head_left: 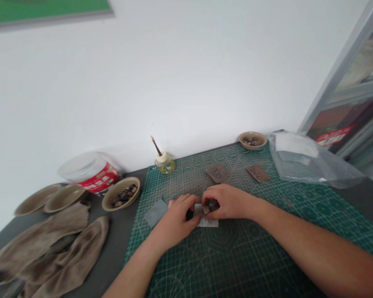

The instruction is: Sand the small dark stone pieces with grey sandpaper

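Head cam: our left hand [177,219] and right hand [230,202] are curled shut round dark chips [209,206] on a pale card [208,221], so a slip could scatter them across the cutting mat [236,258]. Just left of the left hand sits a grey square [155,213]. Past the hands are brown tags [217,172] and a brush jar [165,163], which we could knock. Further left, the worktop [112,258] holds rags [46,252], below a white wall [143,82].

Bowl [112,193] left of mat [236,265] (pebbles [123,196] inside)
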`<state>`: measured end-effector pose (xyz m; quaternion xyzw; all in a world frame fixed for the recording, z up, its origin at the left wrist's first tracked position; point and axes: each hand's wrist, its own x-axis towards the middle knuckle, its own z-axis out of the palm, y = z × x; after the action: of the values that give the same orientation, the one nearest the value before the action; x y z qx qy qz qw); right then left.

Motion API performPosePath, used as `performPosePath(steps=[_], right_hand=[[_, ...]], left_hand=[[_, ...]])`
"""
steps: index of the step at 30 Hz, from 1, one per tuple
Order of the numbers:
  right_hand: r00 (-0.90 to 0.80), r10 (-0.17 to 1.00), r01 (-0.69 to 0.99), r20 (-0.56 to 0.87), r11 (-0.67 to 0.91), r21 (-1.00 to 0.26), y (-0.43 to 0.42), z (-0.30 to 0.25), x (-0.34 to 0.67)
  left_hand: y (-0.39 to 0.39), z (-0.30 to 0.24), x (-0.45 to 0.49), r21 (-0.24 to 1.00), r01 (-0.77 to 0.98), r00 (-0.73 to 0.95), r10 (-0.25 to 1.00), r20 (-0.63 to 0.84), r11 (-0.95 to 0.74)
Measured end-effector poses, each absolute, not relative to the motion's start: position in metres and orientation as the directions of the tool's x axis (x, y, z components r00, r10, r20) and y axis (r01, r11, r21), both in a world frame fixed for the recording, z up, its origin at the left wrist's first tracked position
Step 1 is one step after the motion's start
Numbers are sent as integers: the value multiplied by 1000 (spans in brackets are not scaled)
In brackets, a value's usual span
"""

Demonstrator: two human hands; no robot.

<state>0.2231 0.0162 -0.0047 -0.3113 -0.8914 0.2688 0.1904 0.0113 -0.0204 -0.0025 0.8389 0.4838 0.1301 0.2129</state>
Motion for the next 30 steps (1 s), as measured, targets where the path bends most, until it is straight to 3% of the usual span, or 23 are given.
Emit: performPosePath(steps=[15,22,27,30], right_hand=[[-782,601,417,164,701,-578,18,-12,226],[-813,553,409,182,765,-497,17,-12,222],[-774,606,462,185,740,-490,17,-11,224],[-793,580,445,185,760,-473,14,-11,222]], left_hand=[[-23,1,8,399,774,547,837,-29,-492],[-25,2,7,344,801,529,848,-25,-490],[-25,2,7,352,801,527,849,-32,-484],[-24,2,7,347,805,523,852,-33,-481]])
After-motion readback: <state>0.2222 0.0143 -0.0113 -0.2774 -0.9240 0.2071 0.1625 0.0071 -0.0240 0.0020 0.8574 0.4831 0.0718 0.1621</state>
